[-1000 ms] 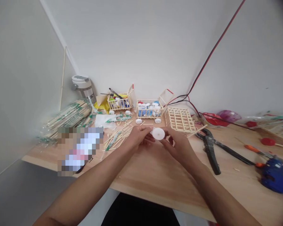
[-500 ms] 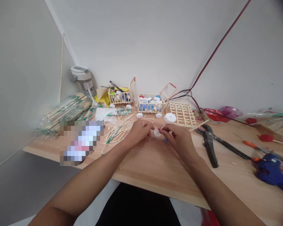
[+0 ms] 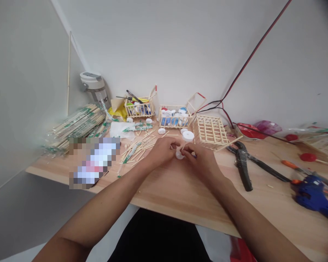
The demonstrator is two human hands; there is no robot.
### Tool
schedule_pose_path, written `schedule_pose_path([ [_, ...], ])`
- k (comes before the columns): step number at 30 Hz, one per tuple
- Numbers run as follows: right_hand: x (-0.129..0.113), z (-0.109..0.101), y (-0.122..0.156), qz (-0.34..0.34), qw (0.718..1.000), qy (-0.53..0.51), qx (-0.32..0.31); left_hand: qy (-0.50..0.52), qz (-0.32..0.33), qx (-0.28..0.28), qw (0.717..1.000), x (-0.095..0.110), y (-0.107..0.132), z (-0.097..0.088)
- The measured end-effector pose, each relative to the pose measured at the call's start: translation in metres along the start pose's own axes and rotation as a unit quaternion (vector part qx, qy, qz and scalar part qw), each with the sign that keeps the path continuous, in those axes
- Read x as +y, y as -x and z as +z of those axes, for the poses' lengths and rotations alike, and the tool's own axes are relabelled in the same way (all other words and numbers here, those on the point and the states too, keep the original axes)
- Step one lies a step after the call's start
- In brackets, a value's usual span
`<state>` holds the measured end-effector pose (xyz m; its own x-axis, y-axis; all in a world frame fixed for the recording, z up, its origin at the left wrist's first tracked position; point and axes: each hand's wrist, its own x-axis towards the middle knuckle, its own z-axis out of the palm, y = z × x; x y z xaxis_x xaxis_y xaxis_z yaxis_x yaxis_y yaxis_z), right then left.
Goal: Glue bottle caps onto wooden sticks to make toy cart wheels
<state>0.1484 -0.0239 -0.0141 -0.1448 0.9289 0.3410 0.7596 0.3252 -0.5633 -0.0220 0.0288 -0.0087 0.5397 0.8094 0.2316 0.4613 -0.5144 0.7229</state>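
My left hand (image 3: 165, 150) and my right hand (image 3: 198, 156) meet over the middle of the wooden table (image 3: 169, 193), fingertips close together. Between them is a small translucent bottle cap (image 3: 179, 155). My right thumb and forefinger pinch at its edge. The left fingers are curled into a pinch just above it; whatever they hold is too small to make out. A large white cap (image 3: 188, 136) lies just beyond the hands. Right of it stands a lattice of glued sticks (image 3: 211, 131).
Behind are two stick carts, one (image 3: 175, 117) with bottle caps, another (image 3: 139, 107) with caps and pens. Loose cut sticks (image 3: 142, 147), bagged chopsticks (image 3: 79, 122), a blurred phone (image 3: 95, 162) and a tumbler (image 3: 94, 87) are left. Black-handled cutters (image 3: 243, 167) and a blue glue gun (image 3: 311, 193) are right.
The large white cap has shifted left, close to the cart's wheel. My hands have drawn closer together, and the right fingertips have moved left over the translucent cap. The view has tilted slightly.
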Motion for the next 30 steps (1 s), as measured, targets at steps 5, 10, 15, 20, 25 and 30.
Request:
schedule_pose_path([
  [5,0.001,0.001,0.000,-0.002,1.000,0.008,-0.001,-0.033,0.026,-0.027,0.999,0.007,0.002,0.000],
  [10,0.000,0.001,0.002,-0.009,1.000,0.014,0.017,-0.050,0.043,-0.039,0.997,0.010,0.003,0.000],
  [15,-0.004,-0.003,0.003,-0.013,0.998,0.017,0.064,0.124,0.024,-0.081,0.989,0.005,0.001,-0.002],
  [20,-0.002,-0.004,0.003,-0.016,0.996,0.034,0.082,0.347,-0.105,-0.136,0.922,-0.001,-0.004,-0.004],
  [25,-0.003,-0.003,0.004,-0.035,0.994,0.038,0.094,0.461,-0.190,-0.101,0.861,-0.006,-0.004,0.001],
  [30,-0.004,-0.002,0.004,-0.047,0.994,0.043,0.089,0.496,-0.213,-0.087,0.837,-0.007,-0.004,0.003],
])
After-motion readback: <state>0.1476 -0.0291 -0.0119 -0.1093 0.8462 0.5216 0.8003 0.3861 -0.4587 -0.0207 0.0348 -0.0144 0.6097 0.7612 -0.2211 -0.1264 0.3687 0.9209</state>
